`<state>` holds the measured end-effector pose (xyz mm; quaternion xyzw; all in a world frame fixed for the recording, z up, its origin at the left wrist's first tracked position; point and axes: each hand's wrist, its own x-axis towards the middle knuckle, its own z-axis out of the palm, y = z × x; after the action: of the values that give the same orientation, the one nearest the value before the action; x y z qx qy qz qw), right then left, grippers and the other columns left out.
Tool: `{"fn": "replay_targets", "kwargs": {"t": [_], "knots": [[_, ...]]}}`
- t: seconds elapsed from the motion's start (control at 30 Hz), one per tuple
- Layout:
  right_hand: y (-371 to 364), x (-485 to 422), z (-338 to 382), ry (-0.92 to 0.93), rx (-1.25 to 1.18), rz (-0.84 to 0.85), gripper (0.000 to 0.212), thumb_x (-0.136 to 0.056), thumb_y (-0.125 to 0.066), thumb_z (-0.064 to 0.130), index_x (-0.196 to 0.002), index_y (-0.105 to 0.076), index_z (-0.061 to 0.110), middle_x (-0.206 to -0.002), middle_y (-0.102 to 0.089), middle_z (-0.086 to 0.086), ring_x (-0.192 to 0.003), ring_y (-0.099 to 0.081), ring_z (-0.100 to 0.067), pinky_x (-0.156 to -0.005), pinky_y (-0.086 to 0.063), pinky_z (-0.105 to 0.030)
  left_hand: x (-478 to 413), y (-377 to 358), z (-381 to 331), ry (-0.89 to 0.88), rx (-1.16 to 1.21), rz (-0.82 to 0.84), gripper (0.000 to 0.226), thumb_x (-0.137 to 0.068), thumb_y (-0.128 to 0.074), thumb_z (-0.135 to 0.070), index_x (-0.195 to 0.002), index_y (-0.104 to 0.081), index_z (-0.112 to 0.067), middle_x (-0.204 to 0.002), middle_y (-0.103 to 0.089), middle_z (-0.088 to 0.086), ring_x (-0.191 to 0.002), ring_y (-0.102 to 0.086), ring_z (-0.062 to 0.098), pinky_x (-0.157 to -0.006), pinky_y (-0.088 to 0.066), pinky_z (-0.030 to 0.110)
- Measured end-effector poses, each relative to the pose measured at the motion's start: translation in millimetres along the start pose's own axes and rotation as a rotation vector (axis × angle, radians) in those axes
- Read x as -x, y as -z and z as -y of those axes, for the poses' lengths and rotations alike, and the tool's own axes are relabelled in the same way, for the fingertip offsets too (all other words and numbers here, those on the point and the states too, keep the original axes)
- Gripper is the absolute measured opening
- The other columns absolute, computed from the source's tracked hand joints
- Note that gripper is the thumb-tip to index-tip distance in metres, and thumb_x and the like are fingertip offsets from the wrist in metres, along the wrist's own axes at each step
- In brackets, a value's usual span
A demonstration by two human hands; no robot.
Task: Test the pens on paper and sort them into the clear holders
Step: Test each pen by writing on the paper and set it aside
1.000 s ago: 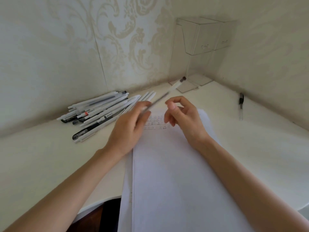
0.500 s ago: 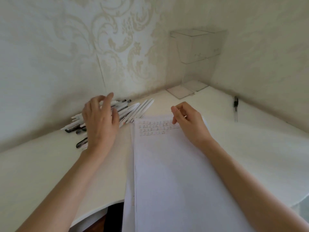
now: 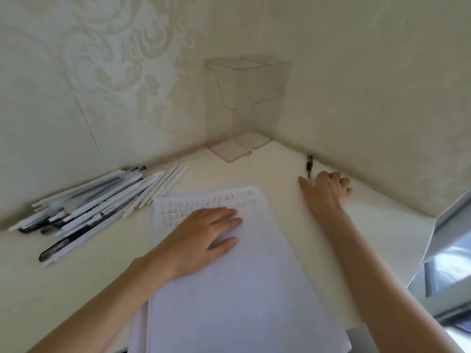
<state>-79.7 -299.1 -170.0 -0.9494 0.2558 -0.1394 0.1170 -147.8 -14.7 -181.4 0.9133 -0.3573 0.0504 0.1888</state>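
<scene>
A stack of white paper point(image 3: 237, 289) lies in front of me, with rows of small test marks point(image 3: 204, 200) near its top edge. My left hand point(image 3: 204, 235) lies flat on the paper, fingers straight, just below the marks. A pile of several white and black pens point(image 3: 89, 207) sits to the left against the wall. One black-capped pen point(image 3: 309, 164) lies alone on the right near the wall. My right hand point(image 3: 327, 189) is at its lower end, thumb on one side and curled fingers on the other. Two clear holders point(image 3: 244, 103) stand in the corner.
The white table point(image 3: 267, 166) ends at patterned walls on the left, back and right. A grey, shiny object point(image 3: 448, 256) sits past the table's right edge. The table's near edge runs under my forearms.
My left hand let go of the pen it held, went over the pile, and now lies flat on the paper. My right hand left the paper and reached right to the lone pen.
</scene>
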Motion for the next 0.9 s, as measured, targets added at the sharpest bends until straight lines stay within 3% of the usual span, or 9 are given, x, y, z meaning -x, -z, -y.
{"fn": "replay_targets", "kwargs": {"t": [0.2, 0.27, 0.33, 0.4, 0.47, 0.57, 0.7, 0.83, 0.9], "knots": [[-5, 2, 8, 0.133, -0.013, 0.005, 0.028, -0.097, -0.044, 0.025, -0.112, -0.059, 0.007, -0.118, -0.053, -0.016, -0.112, -0.043, -0.035, -0.088, -0.035, -0.038, 1, -3, 4, -0.046, 0.02, -0.066, 0.061, -0.089, -0.023, -0.062, -0.129, -0.053, -0.027, -0.139, -0.042, -0.013, -0.126, -0.026, -0.001, -0.103, -0.005, 0.006], [0, 3, 8, 0.146, -0.192, -0.009, 0.02, -0.095, -0.047, 0.02, -0.106, -0.06, 0.01, -0.108, -0.061, -0.015, -0.102, -0.052, -0.031, -0.079, -0.039, -0.034, 2, -4, 4, -0.053, 0.002, -0.119, 0.047, -0.091, -0.035, -0.05, -0.121, -0.06, -0.023, -0.132, -0.051, -0.009, -0.12, -0.037, 0.003, -0.104, -0.023, 0.016], [13, 14, 15, 0.174, -0.553, 0.02, 0.011, -0.092, -0.054, 0.016, -0.097, -0.063, 0.015, -0.089, -0.068, -0.01, -0.081, -0.061, -0.012, -0.065, -0.043, -0.025, 0, -3, 3, -0.04, -0.018, -0.233, 0.039, -0.091, -0.04, -0.039, -0.117, -0.061, -0.019, -0.126, -0.055, -0.004, -0.114, -0.046, 0.01, -0.099, -0.035, 0.027], [31, 35, 29, 0.278, -0.899, 0.191, 0.007, -0.089, -0.061, 0.012, -0.091, -0.067, 0.015, -0.071, -0.067, -0.005, -0.059, -0.056, 0.0, -0.059, -0.043, -0.015, -2, 2, 2, 0.01, -0.015, -0.38, 0.039, -0.092, -0.043, -0.037, -0.121, -0.057, -0.015, -0.126, -0.053, 0.001, -0.114, -0.047, 0.017, -0.098, -0.035, 0.03], [42, 55, 42, 0.424, -1.068, 0.427, 0.008, -0.087, -0.063, 0.007, -0.089, -0.069, 0.011, -0.063, -0.066, -0.003, -0.057, -0.056, -0.006, -0.061, -0.045, -0.016, -4, 8, 0, 0.057, -0.06, -0.48, 0.044, -0.091, -0.044, -0.039, -0.126, -0.05, -0.013, -0.128, -0.049, 0.005, -0.117, -0.043, 0.021, -0.101, -0.03, 0.029], [41, 69, 52, 0.534, -1.142, 0.663, 0.01, -0.087, -0.062, 0.002, -0.087, -0.069, 0.009, -0.061, -0.066, -0.004, -0.061, -0.058, -0.015, -0.063, -0.047, -0.023, -3, 12, -1, 0.087, -0.17, -0.548, 0.044, -0.089, -0.047, -0.041, -0.117, -0.056, -0.008, -0.113, -0.054, 0.009, -0.105, -0.047, 0.024, -0.092, -0.032, 0.031], [33, 71, 53, 0.53, -1.123, 0.732, 0.008, -0.086, -0.062, 0.001, -0.085, -0.069, 0.006, -0.063, -0.066, -0.004, -0.062, -0.059, -0.014, -0.066, -0.048, -0.024, -2, 17, 0, 0.183, -0.213, -0.713, 0.031, -0.085, -0.054, -0.041, -0.09, -0.054, -0.011, -0.083, -0.05, 0.004, -0.079, -0.043, 0.02, -0.069, -0.031, 0.03], [31, 72, 52, 0.547, -1.192, 0.803, 0.006, -0.085, -0.064, 0.001, -0.085, -0.069, 0.005, -0.065, -0.066, -0.006, -0.064, -0.058, -0.015, -0.066, -0.046, -0.023, -3, 16, 0, 0.113, -0.224, -0.598, 0.035, -0.087, -0.051, -0.042, -0.102, -0.056, -0.011, -0.091, -0.053, 0.005, -0.083, -0.047, 0.021, -0.075, -0.031, 0.029], [31, 73, 54, 0.537, -1.252, 0.828, 0.005, -0.08, -0.066, 0.004, -0.084, -0.069, 0.006, -0.065, -0.066, -0.006, -0.064, -0.057, -0.016, -0.067, -0.046, -0.024, -4, 11, -3, 0.102, -0.173, -0.491, 0.032, -0.093, -0.041, -0.036, -0.097, -0.06, -0.011, -0.083, -0.057, 0.002, -0.072, -0.053, 0.023, -0.066, -0.035, 0.029]]}}
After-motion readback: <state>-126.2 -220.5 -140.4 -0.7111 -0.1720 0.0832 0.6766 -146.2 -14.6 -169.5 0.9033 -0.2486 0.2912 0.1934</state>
